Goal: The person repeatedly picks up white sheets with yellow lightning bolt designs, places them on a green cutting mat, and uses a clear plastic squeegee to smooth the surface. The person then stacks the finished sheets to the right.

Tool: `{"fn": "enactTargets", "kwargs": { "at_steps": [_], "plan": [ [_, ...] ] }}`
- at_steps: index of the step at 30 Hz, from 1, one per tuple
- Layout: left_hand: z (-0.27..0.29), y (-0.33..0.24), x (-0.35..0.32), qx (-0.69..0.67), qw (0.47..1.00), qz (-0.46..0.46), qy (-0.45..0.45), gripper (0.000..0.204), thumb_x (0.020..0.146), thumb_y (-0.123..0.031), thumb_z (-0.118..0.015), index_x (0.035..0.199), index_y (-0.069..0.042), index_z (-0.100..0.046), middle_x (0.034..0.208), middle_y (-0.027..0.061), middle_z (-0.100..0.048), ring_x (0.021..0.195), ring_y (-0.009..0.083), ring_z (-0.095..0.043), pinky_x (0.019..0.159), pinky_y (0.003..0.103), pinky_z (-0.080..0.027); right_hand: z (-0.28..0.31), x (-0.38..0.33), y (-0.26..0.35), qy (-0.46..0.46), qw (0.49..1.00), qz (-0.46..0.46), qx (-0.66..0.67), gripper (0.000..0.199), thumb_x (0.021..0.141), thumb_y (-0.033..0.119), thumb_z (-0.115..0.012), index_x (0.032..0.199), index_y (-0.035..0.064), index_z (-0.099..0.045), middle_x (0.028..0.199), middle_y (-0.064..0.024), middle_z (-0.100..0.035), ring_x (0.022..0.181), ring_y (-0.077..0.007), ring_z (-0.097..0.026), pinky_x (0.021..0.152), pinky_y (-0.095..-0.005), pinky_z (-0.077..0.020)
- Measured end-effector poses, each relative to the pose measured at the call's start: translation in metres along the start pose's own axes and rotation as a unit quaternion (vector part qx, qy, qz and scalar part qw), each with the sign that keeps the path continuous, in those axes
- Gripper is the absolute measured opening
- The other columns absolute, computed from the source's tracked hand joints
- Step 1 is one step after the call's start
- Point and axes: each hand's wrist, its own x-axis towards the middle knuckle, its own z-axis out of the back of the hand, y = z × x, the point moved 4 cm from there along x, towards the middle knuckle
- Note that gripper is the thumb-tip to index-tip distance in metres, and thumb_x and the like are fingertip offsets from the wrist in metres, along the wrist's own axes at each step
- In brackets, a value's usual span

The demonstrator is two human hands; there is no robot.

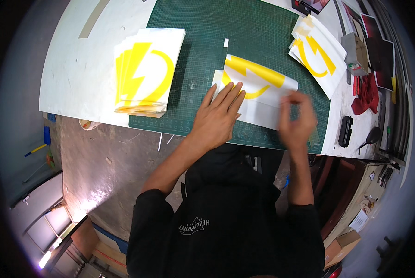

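On the green gridded cutting mat (202,28), the white sheet with a yellow lightning-bolt decal (258,85) lay at the near edge. The left hand (216,116) pressed it flat, fingers together; the right hand (297,121) was blurred, apparently pinching the sheet's right edge. A hasty pull could have creased the decal.

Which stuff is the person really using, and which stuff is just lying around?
In use: left hand pressing the yellow sticker sheet, right hand at its edge, green cutting mat.
Lying about: sticker stacks, red cloth, black case.
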Motion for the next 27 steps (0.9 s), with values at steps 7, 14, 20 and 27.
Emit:
{"fn": "enactTargets", "kwargs": {
  "at_steps": [7,14,20,27],
  "plan": [
    [-0.001,0.011,0.003,0.018,0.999,-0.009,0.04,0.067,0.103,-0.024,-0.062,0.16,0.002,-0.038,0.172,0.0184,-0.03,0.162,0.0328,-0.023,0.129,0.065,-0.009,-0.06,0.008,0.011,0.221,0.942,0.119,-0.223,0.065,0.111,0.041,-0.048,0.164,0.0041,-0.037,0.175,-0.0136,-0.026,0.163,-0.0364,-0.019,0.129,-0.0657,-0.0052],
    [-0.002,0.016,0.006,0.052,0.996,-0.012,0.077,0.077,0.102,-0.033,-0.062,0.162,0.004,-0.032,0.174,0.0192,-0.025,0.163,0.0325,-0.019,0.127,0.069,-0.005,-0.069,0.015,0.012,0.224,0.94,0.153,-0.206,0.063,0.111,0.042,-0.045,0.162,0.0048,-0.042,0.171,-0.0136,-0.036,0.161,-0.0371,-0.023,0.128,-0.0676,-0.0068],
    [0.012,0.029,0.024,0.071,0.991,-0.013,0.112,0.096,0.095,-0.048,-0.071,0.164,0.004,-0.028,0.173,0.0223,-0.025,0.163,0.033,-0.021,0.128,0.068,-0.006,-0.08,0.024,0.008,0.217,0.946,0.175,-0.168,0.064,0.108,0.041,-0.049,0.16,0.0037,-0.044,0.17,-0.0119,-0.038,0.161,-0.0353,-0.026,0.128,-0.0672,-0.0064],
    [0.021,0.043,0.062,0.094,0.981,-0.004,0.17,0.147,0.06,-0.071,-0.089,0.165,0.005,-0.02,0.174,0.0225,-0.021,0.163,0.034,-0.02,0.129,0.065,-0.007,-0.079,0.043,0.012,0.217,0.942,0.182,-0.183,0.074,0.102,0.047,-0.054,0.159,0.0008,-0.043,0.169,-0.0148,-0.039,0.159,-0.0351,-0.029,0.128,-0.0676,-0.0077]
  ]
}}
